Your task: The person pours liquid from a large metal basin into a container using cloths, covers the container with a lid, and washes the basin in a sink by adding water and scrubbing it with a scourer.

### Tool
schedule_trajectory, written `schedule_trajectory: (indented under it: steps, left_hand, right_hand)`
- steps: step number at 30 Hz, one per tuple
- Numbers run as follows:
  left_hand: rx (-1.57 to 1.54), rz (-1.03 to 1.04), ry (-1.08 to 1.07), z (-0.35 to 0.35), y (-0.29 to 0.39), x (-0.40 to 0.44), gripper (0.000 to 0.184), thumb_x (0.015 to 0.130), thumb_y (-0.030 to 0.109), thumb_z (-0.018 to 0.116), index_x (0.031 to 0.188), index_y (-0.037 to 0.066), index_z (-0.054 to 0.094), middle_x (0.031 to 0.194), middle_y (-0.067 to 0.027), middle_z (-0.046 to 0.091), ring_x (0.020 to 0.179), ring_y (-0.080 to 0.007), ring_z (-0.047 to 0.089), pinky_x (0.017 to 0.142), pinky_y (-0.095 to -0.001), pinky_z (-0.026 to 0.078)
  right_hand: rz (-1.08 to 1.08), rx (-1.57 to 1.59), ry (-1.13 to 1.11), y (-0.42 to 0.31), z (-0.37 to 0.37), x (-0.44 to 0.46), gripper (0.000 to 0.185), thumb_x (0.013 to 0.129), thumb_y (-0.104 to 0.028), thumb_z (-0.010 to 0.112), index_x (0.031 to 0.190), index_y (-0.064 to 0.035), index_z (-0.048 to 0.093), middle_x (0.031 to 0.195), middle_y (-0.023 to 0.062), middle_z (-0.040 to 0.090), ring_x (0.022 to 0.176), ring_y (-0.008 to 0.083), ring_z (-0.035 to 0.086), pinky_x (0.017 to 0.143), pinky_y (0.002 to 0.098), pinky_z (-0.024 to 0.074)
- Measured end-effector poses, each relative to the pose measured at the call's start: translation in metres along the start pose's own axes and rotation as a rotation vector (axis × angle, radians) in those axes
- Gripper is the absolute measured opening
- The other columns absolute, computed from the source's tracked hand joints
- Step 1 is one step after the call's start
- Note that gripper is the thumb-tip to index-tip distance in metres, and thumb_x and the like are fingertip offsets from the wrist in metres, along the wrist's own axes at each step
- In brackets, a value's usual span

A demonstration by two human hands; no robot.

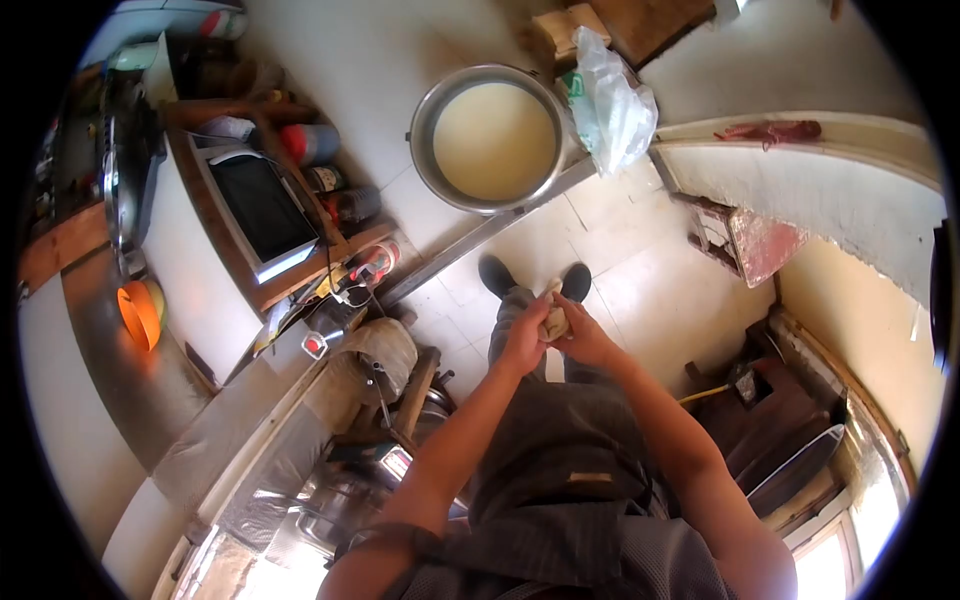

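Note:
My left hand (pixel 526 335) and my right hand (pixel 585 332) meet in front of my legs, above the tiled floor. Both are closed around a crumpled beige cloth (pixel 553 323), which bulges between the fingers; part of it is hidden by them. Ahead, a wide metal pot (pixel 424 165) stands on the floor, filled with a creamy pale liquid (pixel 495 140). My hands are well apart from the pot.
A raised threshold (pixel 480 234) crosses the floor before my feet. Right of the pot sits a white plastic bag (pixel 612 105). A wooden cabinet holds a dark-fronted appliance (pixel 262 205) at left. A reddish box-like piece (pixel 765 245) juts out at right.

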State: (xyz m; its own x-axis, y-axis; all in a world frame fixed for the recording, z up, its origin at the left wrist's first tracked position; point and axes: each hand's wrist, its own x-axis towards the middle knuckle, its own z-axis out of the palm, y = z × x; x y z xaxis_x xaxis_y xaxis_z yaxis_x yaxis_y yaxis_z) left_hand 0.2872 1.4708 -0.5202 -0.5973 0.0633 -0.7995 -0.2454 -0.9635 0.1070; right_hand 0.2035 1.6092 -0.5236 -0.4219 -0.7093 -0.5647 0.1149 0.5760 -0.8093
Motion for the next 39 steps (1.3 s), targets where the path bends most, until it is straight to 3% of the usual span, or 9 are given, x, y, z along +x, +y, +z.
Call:
schedule_trajectory:
  steps: [7, 12, 15, 21, 22, 25, 29, 37, 39]
  left_hand:
    - [0.127, -0.025, 0.018, -0.001, 0.045, -0.051, 0.050, 0.098, 0.017, 0.052, 0.146, 0.011, 0.039, 0.123, -0.0049, 0.059, 0.112, -0.0184, 0.060, 0.091, -0.0361, 0.052]
    - [0.296, 0.267, -0.025, -0.026, 0.111, -0.111, 0.071, 0.077, -0.005, 0.048, 0.146, 0.009, 0.042, 0.127, -0.0068, 0.057, 0.113, -0.0202, 0.059, 0.095, -0.0328, 0.051]
    - [0.608, 0.515, 0.201, -0.076, 0.173, -0.152, 0.072, 0.072, -0.006, 0.050, 0.143, 0.008, 0.049, 0.118, -0.0039, 0.060, 0.102, -0.0130, 0.057, 0.083, -0.0260, 0.050]
    - [1.120, 0.782, 0.856, -0.080, 0.348, -0.315, 0.055, 0.083, 0.001, 0.050, 0.136, 0.015, 0.059, 0.120, -0.0128, 0.064, 0.104, -0.0230, 0.062, 0.092, -0.0353, 0.049]
    - [1.454, 1.170, 0.857, -0.105, 0.367, -0.326, 0.058, 0.082, 0.000, 0.052, 0.137, 0.020, 0.058, 0.110, -0.0154, 0.064, 0.096, -0.0272, 0.063, 0.085, -0.0391, 0.052]
    - [1.656, 0.997, 1.114, -0.121, 0.406, -0.354, 0.064, 0.086, 0.011, 0.058, 0.147, 0.020, 0.043, 0.127, -0.0255, 0.056, 0.112, -0.0417, 0.057, 0.096, -0.0463, 0.047]
    - [1.614, 0.850, 1.062, -0.193, 0.440, -0.323, 0.066, 0.092, 0.027, 0.057, 0.152, 0.018, 0.030, 0.142, -0.0349, 0.041, 0.131, -0.0475, 0.042, 0.109, -0.0496, 0.036]
    - [1.993, 0.662, 1.321, -0.242, 0.436, -0.280, 0.048, 0.099, 0.031, 0.046, 0.140, 0.006, 0.047, 0.139, -0.0270, 0.047, 0.124, -0.0429, 0.050, 0.105, -0.0504, 0.040]
    - [1.999, 0.451, 1.305, -0.230, 0.441, -0.285, 0.056, 0.099, 0.032, 0.047, 0.149, 0.010, 0.037, 0.143, -0.0241, 0.045, 0.128, -0.0410, 0.047, 0.107, -0.0495, 0.038]
  right_hand:
    - [0.069, -0.187, -0.128, -0.076, 0.009, 0.014, 0.065, 0.077, -0.020, 0.078, 0.134, -0.0080, 0.051, 0.122, 0.0185, 0.059, 0.112, 0.0359, 0.060, 0.095, 0.0408, 0.0492]
    - [-0.181, -0.390, -0.190, -0.162, 0.037, 0.030, 0.074, 0.077, -0.035, 0.076, 0.138, -0.0063, 0.045, 0.117, 0.0205, 0.062, 0.108, 0.0390, 0.060, 0.093, 0.0456, 0.0491]
    - [-0.231, -0.407, -0.268, -0.184, 0.059, 0.049, 0.070, 0.082, -0.035, 0.072, 0.140, -0.0069, 0.043, 0.113, 0.0192, 0.064, 0.103, 0.0376, 0.062, 0.090, 0.0458, 0.0502]
    - [-0.204, -0.623, -0.314, -0.255, 0.061, 0.073, 0.048, 0.089, -0.024, 0.062, 0.131, -0.0041, 0.051, 0.098, 0.0178, 0.067, 0.094, 0.0367, 0.064, 0.086, 0.0459, 0.0502]
    - [-0.249, -0.701, -0.284, -0.241, 0.060, 0.084, 0.046, 0.088, -0.024, 0.061, 0.129, -0.0049, 0.052, 0.102, 0.0177, 0.067, 0.099, 0.0376, 0.063, 0.088, 0.0464, 0.0494]
    - [-0.222, -0.736, -0.231, -0.268, 0.034, 0.085, 0.044, 0.090, -0.029, 0.058, 0.126, -0.0040, 0.055, 0.115, 0.0196, 0.065, 0.109, 0.0375, 0.061, 0.094, 0.0457, 0.0486]
    - [-0.058, -0.809, -0.181, -0.280, -0.011, 0.097, 0.041, 0.089, -0.029, 0.058, 0.124, -0.0066, 0.059, 0.116, 0.0197, 0.065, 0.111, 0.0373, 0.060, 0.095, 0.0451, 0.0484]
    - [0.252, -1.015, -0.383, -0.159, -0.092, 0.177, 0.041, 0.081, -0.029, 0.063, 0.112, -0.0013, 0.067, 0.115, 0.0200, 0.066, 0.111, 0.0356, 0.061, 0.095, 0.0431, 0.0485]
    - [0.363, -1.006, -0.483, -0.163, -0.098, 0.206, 0.040, 0.077, -0.028, 0.062, 0.106, -0.0007, 0.069, 0.111, 0.0208, 0.067, 0.107, 0.0350, 0.063, 0.092, 0.0433, 0.0505]
